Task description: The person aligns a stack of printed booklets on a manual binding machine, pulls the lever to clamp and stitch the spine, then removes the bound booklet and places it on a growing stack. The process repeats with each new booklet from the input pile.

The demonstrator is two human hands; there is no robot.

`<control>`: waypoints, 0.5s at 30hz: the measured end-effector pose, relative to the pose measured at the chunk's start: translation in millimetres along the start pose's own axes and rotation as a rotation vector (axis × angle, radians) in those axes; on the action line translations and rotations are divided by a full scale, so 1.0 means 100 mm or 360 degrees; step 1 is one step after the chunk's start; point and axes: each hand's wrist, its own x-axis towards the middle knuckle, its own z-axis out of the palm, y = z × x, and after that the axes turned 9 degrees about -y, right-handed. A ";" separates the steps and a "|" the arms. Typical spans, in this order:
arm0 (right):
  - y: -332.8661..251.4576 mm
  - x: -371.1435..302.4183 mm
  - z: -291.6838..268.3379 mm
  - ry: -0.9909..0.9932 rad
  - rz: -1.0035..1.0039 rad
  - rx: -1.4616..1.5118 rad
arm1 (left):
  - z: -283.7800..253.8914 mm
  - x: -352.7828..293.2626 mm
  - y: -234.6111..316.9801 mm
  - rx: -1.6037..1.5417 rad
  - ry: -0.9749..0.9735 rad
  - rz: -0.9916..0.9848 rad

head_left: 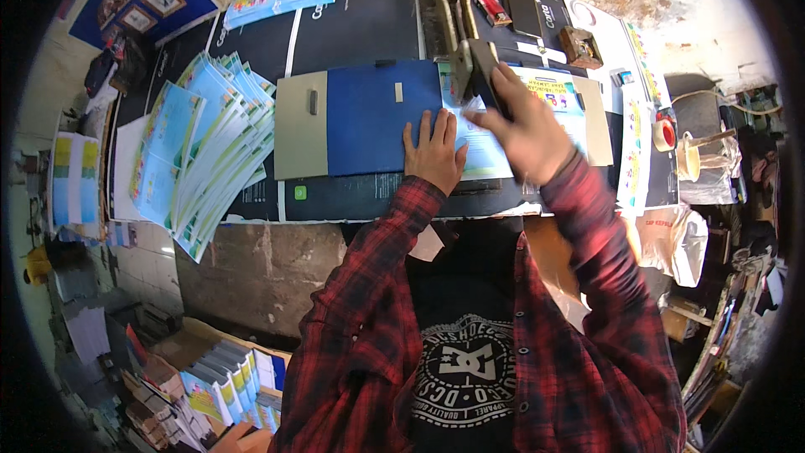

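Observation:
My left hand [433, 149] lies flat with its fingers stretched out, across the right edge of a blue board [360, 122] and the printed sheets [486, 151] beside it. The blue board rests on a longer beige board [300, 147]. My right hand [532, 130], smeared by motion, is closed round the dark handle of what looks like a large stapler [482, 71]. This tool stands over the far left part of the sheets. My palm hides part of the sheets, and the tip of the tool is hard to make out.
A fanned stack of printed sheets [214, 151] covers the table's left end, with more sheets [281, 0] at the far edge. A small wooden box [580, 48], a red pack [493, 10] and a tape roll [665, 135] lie right. Bundled booklets [226, 390] stand below left.

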 end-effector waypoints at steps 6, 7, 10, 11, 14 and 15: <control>1.31 0.30 -0.48 0.0206 0.0404 0.0140 | -0.18 0.15 0.12 0.0177 -0.0263 -0.0011; 1.85 0.21 -0.38 0.0461 0.0453 -0.0014 | -0.12 0.18 0.15 0.0174 -0.0191 -0.0004; 3.04 -0.14 0.10 0.0808 0.0779 -0.0428 | -0.07 0.22 0.26 0.0183 -0.0081 0.0015; 3.11 -0.15 0.24 0.0745 0.0833 -0.0107 | -0.04 0.19 0.23 0.0174 -0.0067 -0.0016; 2.55 -0.12 0.45 0.0772 0.0951 -0.0220 | -0.08 0.12 0.17 0.0248 -0.0098 -0.0085; 2.42 -0.11 0.48 0.0735 0.1010 -0.0230 | -0.08 0.13 0.15 0.0271 -0.0095 -0.0105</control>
